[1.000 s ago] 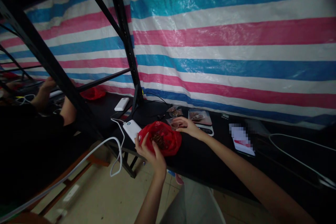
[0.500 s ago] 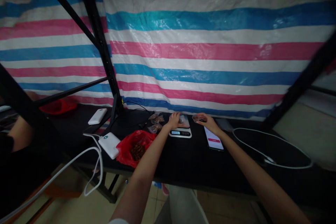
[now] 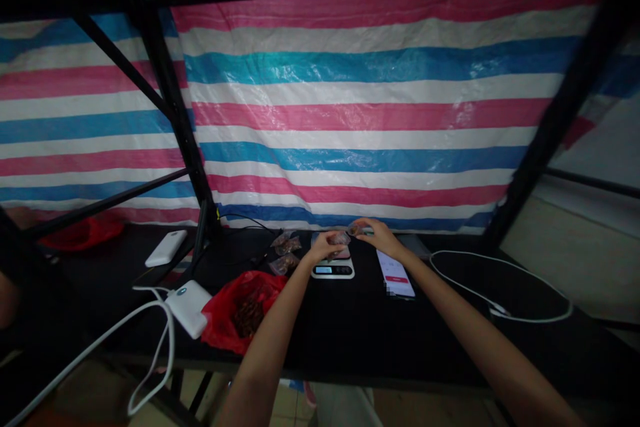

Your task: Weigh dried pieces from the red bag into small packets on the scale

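My left hand [image 3: 324,248] is over the white digital scale [image 3: 333,271], its fingers closed on a small clear plastic bag [image 3: 342,239]. Just right of it, my right hand [image 3: 379,238] pinches another small clear bag [image 3: 356,230] with brownish contents. What exactly is in the bags is too blurred to tell. Left of the scale lie several filled clear bags [image 3: 285,263]. A red plastic bag [image 3: 213,320] sits open beside my left forearm, with small brown pieces [image 3: 249,315] inside. Under my right wrist lies a phone [image 3: 396,275] with a lit screen.
A white power bank [image 3: 189,307] with a thick white cable and a second white device [image 3: 166,248] lie to the left. Another cable [image 3: 500,310] loops at the right. Black frame posts [image 3: 167,93] flank the striped sheet [image 3: 360,117]. Another person's arm [image 3: 6,300] shows at far left.
The view has shifted, so the bench sits lower and further left. My right hand has come closer to my left with its bag. Between my left fingers the clear bag shows more plainly.
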Action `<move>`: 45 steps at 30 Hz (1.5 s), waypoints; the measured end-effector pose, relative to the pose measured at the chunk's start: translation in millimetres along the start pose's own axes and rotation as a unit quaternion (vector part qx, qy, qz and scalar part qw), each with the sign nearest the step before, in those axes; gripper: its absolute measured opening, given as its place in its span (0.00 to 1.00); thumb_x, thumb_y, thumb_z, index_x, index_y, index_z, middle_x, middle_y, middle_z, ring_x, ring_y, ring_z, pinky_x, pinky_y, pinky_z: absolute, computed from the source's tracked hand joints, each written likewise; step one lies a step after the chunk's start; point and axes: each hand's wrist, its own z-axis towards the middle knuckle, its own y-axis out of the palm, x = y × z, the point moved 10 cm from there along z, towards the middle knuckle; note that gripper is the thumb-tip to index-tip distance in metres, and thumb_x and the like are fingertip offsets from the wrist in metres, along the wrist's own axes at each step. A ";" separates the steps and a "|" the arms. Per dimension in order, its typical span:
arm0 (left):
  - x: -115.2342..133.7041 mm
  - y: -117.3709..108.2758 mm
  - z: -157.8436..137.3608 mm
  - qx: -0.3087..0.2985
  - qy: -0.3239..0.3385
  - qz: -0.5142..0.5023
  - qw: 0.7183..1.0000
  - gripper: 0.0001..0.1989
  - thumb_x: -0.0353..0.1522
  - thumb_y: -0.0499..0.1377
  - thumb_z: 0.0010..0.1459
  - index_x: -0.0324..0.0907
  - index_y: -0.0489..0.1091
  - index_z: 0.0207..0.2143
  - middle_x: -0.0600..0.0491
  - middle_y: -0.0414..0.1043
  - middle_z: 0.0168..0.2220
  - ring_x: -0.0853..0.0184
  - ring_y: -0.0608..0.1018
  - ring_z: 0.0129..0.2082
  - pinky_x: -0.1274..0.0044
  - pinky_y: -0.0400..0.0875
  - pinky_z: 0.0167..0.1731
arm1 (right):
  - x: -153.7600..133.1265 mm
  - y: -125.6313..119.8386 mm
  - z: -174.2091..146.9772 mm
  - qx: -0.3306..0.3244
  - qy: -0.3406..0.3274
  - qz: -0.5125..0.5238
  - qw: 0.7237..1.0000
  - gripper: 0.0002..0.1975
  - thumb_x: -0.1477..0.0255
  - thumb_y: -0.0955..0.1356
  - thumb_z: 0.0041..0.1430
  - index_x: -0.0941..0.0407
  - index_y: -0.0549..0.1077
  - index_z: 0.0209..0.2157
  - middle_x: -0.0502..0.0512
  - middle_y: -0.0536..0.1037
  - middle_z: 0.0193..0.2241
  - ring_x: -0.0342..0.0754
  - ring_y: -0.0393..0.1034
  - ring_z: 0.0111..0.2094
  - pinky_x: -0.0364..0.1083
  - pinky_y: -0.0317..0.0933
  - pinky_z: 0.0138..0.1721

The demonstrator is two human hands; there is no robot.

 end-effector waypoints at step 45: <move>-4.7 -28.3 5.1 0.132 0.051 0.225 0.964 0.23 0.33 0.65 0.41 0.43 0.69 0.43 0.48 0.67 0.47 0.61 0.68 0.48 0.68 0.59 0.50 | -51.4 -0.7 -36.2 -0.049 -0.107 -0.275 0.954 0.13 0.74 0.64 0.54 0.52 0.67 0.44 0.54 0.73 0.42 0.51 0.63 0.45 0.50 0.48 0.46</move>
